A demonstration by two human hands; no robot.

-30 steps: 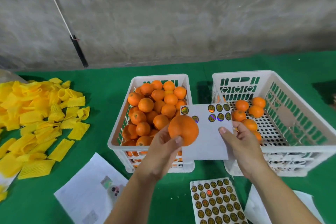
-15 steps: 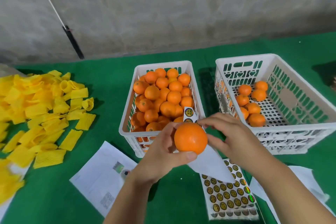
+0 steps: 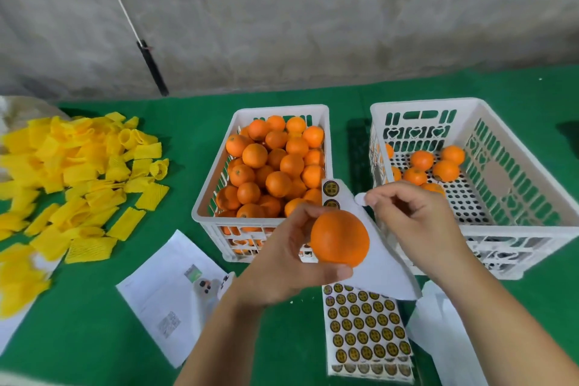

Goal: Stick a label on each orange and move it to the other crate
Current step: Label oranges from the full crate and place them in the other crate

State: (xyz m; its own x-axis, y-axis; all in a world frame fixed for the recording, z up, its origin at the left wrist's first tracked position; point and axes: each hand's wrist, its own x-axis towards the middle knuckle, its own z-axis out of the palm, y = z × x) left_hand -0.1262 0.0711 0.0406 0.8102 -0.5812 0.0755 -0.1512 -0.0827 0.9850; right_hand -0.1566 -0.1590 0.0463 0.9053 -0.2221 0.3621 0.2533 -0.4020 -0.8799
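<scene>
At frame centre, in front of the full crate (image 3: 216,197), the left hand (image 3: 282,263) is gripping an orange (image 3: 340,238) and a backing sheet (image 3: 382,273), while the right hand (image 3: 419,222) is pinching a peeled label (image 3: 360,199) beside the sparser crate (image 3: 532,197).

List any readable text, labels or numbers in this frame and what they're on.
None readable.
Round labels on the full sticker sheet: gold emblem, too small to read.
Two labels on the held sheet: blurred.
Printed paper: faint lines and a code square, illegible.
Empty crate: heart cut-outs only, no lettering.
</scene>
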